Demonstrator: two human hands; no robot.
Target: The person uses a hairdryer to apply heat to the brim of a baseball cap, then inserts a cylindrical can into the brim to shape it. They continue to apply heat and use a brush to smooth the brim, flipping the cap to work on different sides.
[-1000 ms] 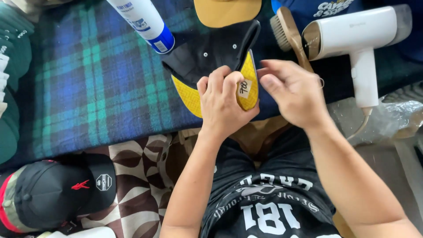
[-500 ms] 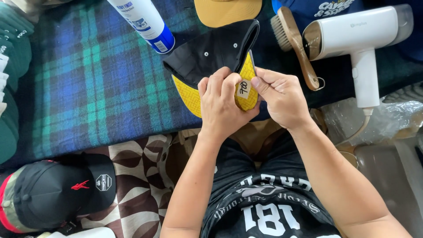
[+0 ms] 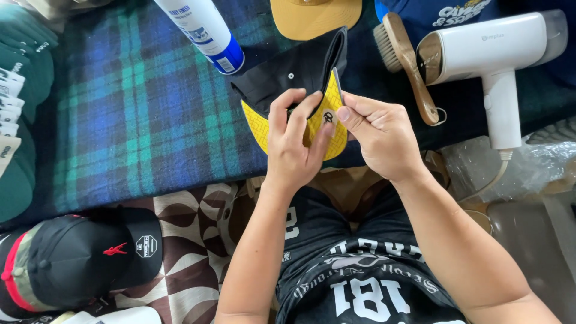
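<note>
A black cap with a yellow patterned underbrim [image 3: 282, 78] is held upside down over the plaid cloth. My left hand [image 3: 294, 144] grips the yellow brim from below, fingers curled over its edge. My right hand [image 3: 378, 135] pinches the brim's right edge, its thumb pressed beside a small round sticker [image 3: 329, 117] on the yellow surface. Both hands meet at the brim in the middle of the view.
A blue-green plaid cloth [image 3: 120, 120] covers the work surface. On it lie a white spray can [image 3: 204, 30], a tan cap [image 3: 315, 15], a wooden brush [image 3: 405, 60] and a white handheld steamer [image 3: 492, 60]. A black cap with red trim [image 3: 72, 258] rests at lower left; green caps [image 3: 18, 108] are stacked at far left.
My right hand has moved in from an open pose beside the cap and closed its fingers on the brim next to the sticker. My left hand has kept its grip.
</note>
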